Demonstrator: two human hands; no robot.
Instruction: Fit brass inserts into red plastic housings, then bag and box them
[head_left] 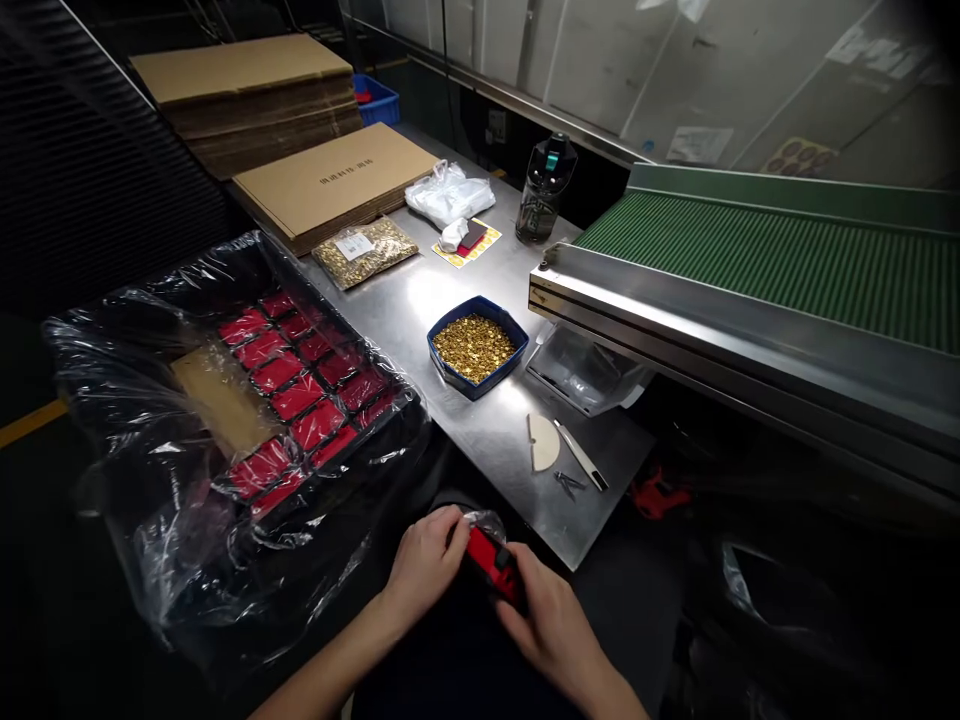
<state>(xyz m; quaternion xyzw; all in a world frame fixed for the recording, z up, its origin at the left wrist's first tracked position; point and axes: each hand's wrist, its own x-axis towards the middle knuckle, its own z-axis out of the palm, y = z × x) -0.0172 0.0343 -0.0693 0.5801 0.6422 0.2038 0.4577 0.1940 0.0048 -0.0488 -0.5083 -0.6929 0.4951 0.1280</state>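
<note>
Near my lap, both hands hold a small red and black part (487,553) of a kind I cannot make out. My left hand (424,555) is closed on its upper end, where crumpled clear plastic (489,522) also shows. My right hand (551,620) wraps round the lower end, hiding some of it. Beyond my hands, a blue tray (480,388) of small brass-coloured pieces (478,346) sits on the metal table (491,440). Closer on the table lie a cream half-round disc (542,443), a white utility knife (581,456) and small dark snips (568,484).
Left stands a plastic-lined bin (150,450) with rows of red pieces (277,370). A green conveyor (780,270) juts in from the right. Farther back are cardboard stacks (337,175), a bag of brass pieces (365,252), white plastic bags (450,195) and a bottle (544,190).
</note>
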